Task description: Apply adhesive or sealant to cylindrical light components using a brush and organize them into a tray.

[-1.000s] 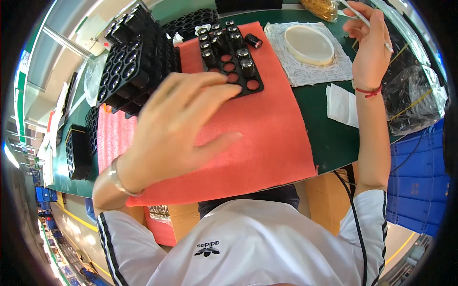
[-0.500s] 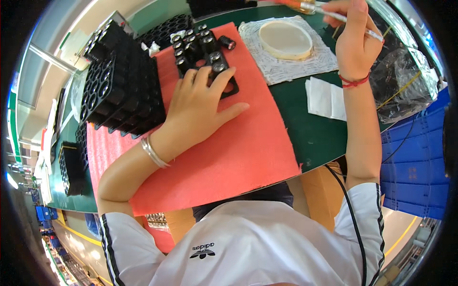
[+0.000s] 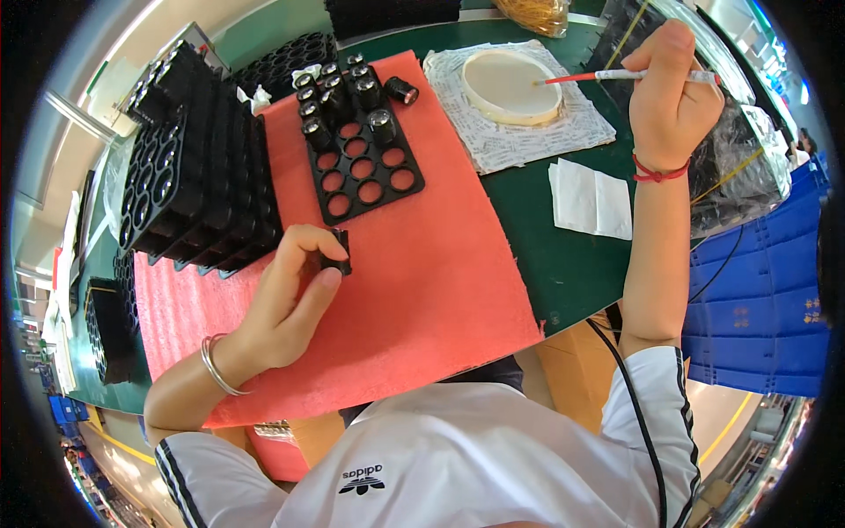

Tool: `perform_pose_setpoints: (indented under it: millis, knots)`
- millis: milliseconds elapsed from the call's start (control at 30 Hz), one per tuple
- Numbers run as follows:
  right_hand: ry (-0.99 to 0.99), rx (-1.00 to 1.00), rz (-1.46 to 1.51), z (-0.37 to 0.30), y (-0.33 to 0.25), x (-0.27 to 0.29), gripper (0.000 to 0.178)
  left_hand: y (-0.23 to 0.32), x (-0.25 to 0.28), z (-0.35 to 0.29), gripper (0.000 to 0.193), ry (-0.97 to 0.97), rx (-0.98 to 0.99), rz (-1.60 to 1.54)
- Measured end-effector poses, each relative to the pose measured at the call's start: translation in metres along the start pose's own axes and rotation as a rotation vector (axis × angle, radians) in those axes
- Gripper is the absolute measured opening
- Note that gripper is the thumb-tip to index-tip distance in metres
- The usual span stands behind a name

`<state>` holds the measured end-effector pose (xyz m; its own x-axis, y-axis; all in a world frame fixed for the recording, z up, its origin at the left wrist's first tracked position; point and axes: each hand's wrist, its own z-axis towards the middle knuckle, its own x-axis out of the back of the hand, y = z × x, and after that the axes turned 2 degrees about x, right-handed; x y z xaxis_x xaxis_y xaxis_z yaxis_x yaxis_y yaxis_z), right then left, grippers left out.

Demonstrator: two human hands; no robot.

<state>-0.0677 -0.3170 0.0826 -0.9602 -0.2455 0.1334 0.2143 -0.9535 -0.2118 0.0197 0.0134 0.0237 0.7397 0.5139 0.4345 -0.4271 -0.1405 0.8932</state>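
Head view: left of the holed tray (image 3: pixel 344 165) stands a tray stack (image 3: pixel 202 176). Nearer the person than the holed tray, the left hand (image 3: pixel 283 317) has withdrawn from it since the previous frame, thumb and index finger pinching a short black cylinder (image 3: pixel 343 253) above the red mat (image 3: pixel 440 282). Standing cylinders (image 3: pixel 334 101), glossy-topped, occupy the tray's far holes; mat shows through near ones. A tipped cylinder (image 3: pixel 401 90) lies just beside its right edge. Further right, the brush (image 3: pixel 616 76) now points over a pale round dish (image 3: pixel 502 88), contact unclear; the right hand's (image 3: pixel 673 101) fingers grip the shaft.
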Motion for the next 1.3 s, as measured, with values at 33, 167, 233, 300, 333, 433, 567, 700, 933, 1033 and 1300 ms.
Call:
perform_pose_setpoints:
  millis: [33, 167, 233, 300, 333, 433, 567, 700, 933, 1033, 1300]
  knots:
    - [-0.008, -0.056, 0.021, -0.001, -0.001, -0.001, 0.049, -0.002, 0.001, -0.002, 0.022, 0.016, 0.016, -0.071]
    - [-0.011, -0.047, 0.177, -0.002, 0.016, -0.002, 0.049, -0.003, -0.004, 0.001, 0.033, 0.115, -0.002, -0.272]
    - [0.033, -0.144, 0.248, -0.001, 0.016, -0.003, 0.051, 0.003, -0.001, 0.004, 0.037, 0.146, 0.07, -0.31]
    - [0.14, -0.164, 0.222, 0.002, 0.021, -0.001, 0.056, 0.001, 0.005, 0.008, 0.038, 0.094, 0.136, -0.329]
    - [0.166, -0.172, 0.18, 0.001, 0.024, -0.001, 0.054, -0.001, 0.008, 0.006, 0.039, 0.085, 0.18, -0.335]
    - [0.349, -0.568, 0.632, 0.006, 0.015, -0.006, 0.051, -0.008, 0.011, 0.004, 0.036, 0.136, 0.178, -0.434]
    - [0.044, -0.719, 1.071, 0.009, 0.002, 0.001, 0.049, -0.003, 0.015, 0.007, 0.035, 0.083, 0.255, -0.513]
    - [-0.093, -0.67, 1.102, -0.001, -0.036, -0.016, 0.046, -0.008, 0.013, 0.006, 0.035, 0.124, 0.214, -0.561]
    - [-0.168, -0.544, 1.099, -0.007, -0.043, -0.019, 0.048, -0.008, 0.017, 0.005, 0.034, 0.068, 0.218, -0.589]
    - [-0.193, -0.497, 1.07, -0.009, -0.041, -0.02, 0.048, -0.014, 0.012, 0.005, 0.032, 0.133, 0.149, -0.605]
    - [-0.259, -0.391, 1.015, -0.005, -0.031, -0.014, 0.047, -0.008, 0.02, 0.004, 0.037, 0.04, 0.18, -0.669]
